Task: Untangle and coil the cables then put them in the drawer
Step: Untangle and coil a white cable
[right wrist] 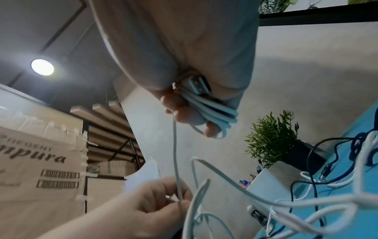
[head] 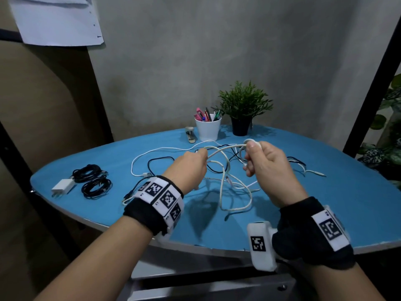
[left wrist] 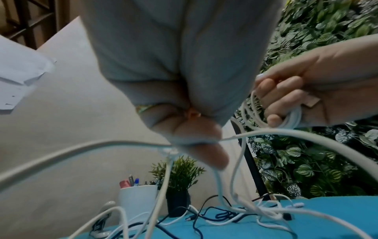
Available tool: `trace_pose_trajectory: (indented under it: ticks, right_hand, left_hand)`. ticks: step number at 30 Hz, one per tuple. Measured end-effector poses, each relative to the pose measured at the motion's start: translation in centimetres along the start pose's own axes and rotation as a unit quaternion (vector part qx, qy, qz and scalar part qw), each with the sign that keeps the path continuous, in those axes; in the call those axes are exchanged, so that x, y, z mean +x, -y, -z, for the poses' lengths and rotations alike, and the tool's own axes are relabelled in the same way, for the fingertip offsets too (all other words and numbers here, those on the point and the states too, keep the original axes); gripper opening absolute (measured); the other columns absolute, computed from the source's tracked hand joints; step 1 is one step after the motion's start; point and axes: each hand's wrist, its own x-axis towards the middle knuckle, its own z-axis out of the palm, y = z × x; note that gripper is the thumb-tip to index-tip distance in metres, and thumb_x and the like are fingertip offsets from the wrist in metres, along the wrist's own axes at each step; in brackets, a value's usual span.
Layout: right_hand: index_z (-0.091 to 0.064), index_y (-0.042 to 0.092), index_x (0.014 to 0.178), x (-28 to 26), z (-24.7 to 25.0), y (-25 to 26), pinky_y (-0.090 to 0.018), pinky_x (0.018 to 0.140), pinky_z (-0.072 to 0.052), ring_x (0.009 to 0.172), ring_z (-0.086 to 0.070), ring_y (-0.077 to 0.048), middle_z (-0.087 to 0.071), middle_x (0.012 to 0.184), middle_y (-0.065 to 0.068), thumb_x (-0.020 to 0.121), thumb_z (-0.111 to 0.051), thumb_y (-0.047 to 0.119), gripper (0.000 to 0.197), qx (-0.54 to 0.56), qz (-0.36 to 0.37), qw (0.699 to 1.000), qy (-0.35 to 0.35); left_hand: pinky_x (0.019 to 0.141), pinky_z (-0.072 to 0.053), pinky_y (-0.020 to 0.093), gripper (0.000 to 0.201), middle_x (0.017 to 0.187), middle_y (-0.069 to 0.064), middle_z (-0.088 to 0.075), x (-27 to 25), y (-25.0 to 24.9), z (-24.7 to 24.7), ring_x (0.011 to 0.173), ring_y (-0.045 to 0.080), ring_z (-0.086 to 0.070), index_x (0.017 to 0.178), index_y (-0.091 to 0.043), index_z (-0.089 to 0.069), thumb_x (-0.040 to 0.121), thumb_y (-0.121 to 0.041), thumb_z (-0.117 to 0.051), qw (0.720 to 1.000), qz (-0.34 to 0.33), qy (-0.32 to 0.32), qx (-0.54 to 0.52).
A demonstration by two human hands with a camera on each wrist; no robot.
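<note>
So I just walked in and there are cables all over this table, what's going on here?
A person is sorting a tangle of cables on the blue table. The right hand grips a few finished loops of a white cable, while the left hand pinches the loose run of that cable, held up above the pile. Two coiled black cables already lie at the left beside a white charger. More white and dark cables remain tangled behind the hands. No drawer is clearly in view.
</note>
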Motion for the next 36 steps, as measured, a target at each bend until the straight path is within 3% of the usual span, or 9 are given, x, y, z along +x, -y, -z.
trace_pose_trajectory:
  ticks: [5, 9, 12, 19, 22, 27, 30, 33, 36]
  right_hand:
    - [-0.048, 0.015, 0.071, 0.3, 1.3, 0.3, -0.037, 0.066, -0.042, 0.047, -0.041, -0.009, -0.044, 0.046, 0.011, 0.100, -0.043, 0.029, 0.032, 0.058, -0.003, 0.998, -0.039]
    - [-0.048, 0.015, 0.070, 0.4, 1.3, 0.2, -0.037, 0.066, -0.043, 0.046, -0.042, -0.009, -0.044, 0.045, 0.011, 0.100, -0.043, 0.028, 0.033, 0.056, -0.010, 0.997, -0.054]
    - [-0.047, 0.015, 0.069, 0.2, 1.4, 0.2, -0.037, 0.068, -0.044, 0.042, -0.039, -0.007, -0.041, 0.044, 0.011, 0.099, -0.044, 0.026, 0.033, 0.086, -0.034, 0.994, -0.053]
    - [-0.033, 0.014, 0.061, -0.7, 1.5, 2.2, -0.025, 0.053, -0.048, 0.040, -0.039, -0.013, -0.036, 0.043, 0.002, 0.100, -0.040, 0.028, 0.042, 0.304, -0.084, 0.949, 0.011]
    - [-0.033, 0.013, 0.061, -0.9, 1.1, 2.9, -0.026, 0.049, -0.047, 0.042, -0.041, -0.013, -0.039, 0.050, -0.002, 0.100, -0.038, 0.030, 0.043, 0.348, -0.086, 0.933, 0.028]
    - [-0.039, 0.010, 0.067, -1.1, 0.2, 2.1, -0.026, 0.045, -0.046, 0.038, -0.041, -0.011, -0.035, 0.049, 0.000, 0.100, -0.037, 0.032, 0.039, 0.311, -0.093, 0.945, 0.036]
    - [-0.044, 0.008, 0.073, -1.4, -0.3, 1.3, -0.026, 0.044, -0.048, 0.035, -0.042, -0.011, -0.037, 0.045, 0.001, 0.100, -0.038, 0.030, 0.035, 0.274, -0.105, 0.955, 0.038]
    - [-0.045, 0.008, 0.074, -1.8, -1.2, 0.9, -0.026, 0.044, -0.048, 0.034, -0.042, -0.011, -0.037, 0.043, 0.000, 0.099, -0.039, 0.030, 0.035, 0.250, -0.112, 0.960, 0.059]
    - [-0.045, 0.009, 0.072, -2.1, -1.7, 0.9, -0.028, 0.046, -0.046, 0.035, -0.044, -0.012, -0.038, 0.043, -0.001, 0.099, -0.038, 0.032, 0.036, 0.259, -0.117, 0.954, 0.098]
  left_hand:
    - [0.067, -0.052, 0.050, 0.004, 0.081, 0.019, -0.066, 1.8, 1.5, 1.7, 0.072, 0.036, -0.064, 0.090, -0.013, -0.036, 0.092, -0.017, -0.035, 0.985, 0.019, -0.135, -0.103]
    - [0.063, -0.057, 0.043, 0.007, 0.075, 0.002, -0.062, 2.5, 0.9, 3.9, 0.068, 0.022, -0.069, 0.088, -0.020, -0.044, 0.095, -0.020, -0.043, 0.928, -0.014, -0.277, -0.247]
    - [0.064, -0.058, 0.037, 0.012, 0.073, 0.000, -0.060, 2.0, 0.6, 4.4, 0.064, 0.021, -0.067, 0.087, -0.013, -0.054, 0.095, -0.014, -0.047, 0.927, -0.012, -0.247, -0.282]
    - [0.076, -0.050, 0.038, 0.020, 0.087, 0.008, -0.064, 0.2, 1.3, 1.9, 0.080, 0.028, -0.062, 0.097, -0.014, -0.067, 0.094, -0.023, -0.050, 0.999, -0.029, -0.046, -0.003]
    - [0.072, -0.055, 0.036, 0.019, 0.080, 0.002, -0.061, -0.9, 0.2, 0.4, 0.070, 0.021, -0.066, 0.098, -0.013, -0.067, 0.093, -0.012, -0.049, 0.996, -0.026, 0.000, -0.087]
    - [0.082, -0.056, 0.039, 0.048, 0.108, 0.003, -0.053, -2.4, -1.0, 0.0, 0.077, 0.024, -0.067, 0.112, -0.038, -0.047, 0.083, -0.001, -0.055, 0.890, -0.041, 0.076, -0.447]
    - [0.086, -0.053, 0.036, 0.057, 0.114, -0.003, -0.052, -2.9, -1.3, 1.0, 0.087, 0.022, -0.066, 0.125, -0.038, -0.041, 0.072, -0.030, -0.063, 0.850, -0.058, 0.112, -0.512]
    - [0.081, -0.053, 0.033, 0.063, 0.110, -0.002, -0.058, -3.1, -1.4, 1.3, 0.086, 0.013, -0.065, 0.130, -0.036, -0.037, 0.079, -0.073, -0.034, 0.916, -0.057, 0.033, -0.395]
    - [0.079, -0.046, 0.025, 0.052, 0.100, -0.002, -0.061, -3.3, -1.3, 0.9, 0.081, 0.009, -0.059, 0.124, -0.031, -0.046, 0.088, -0.061, -0.024, 0.948, -0.122, -0.046, -0.290]
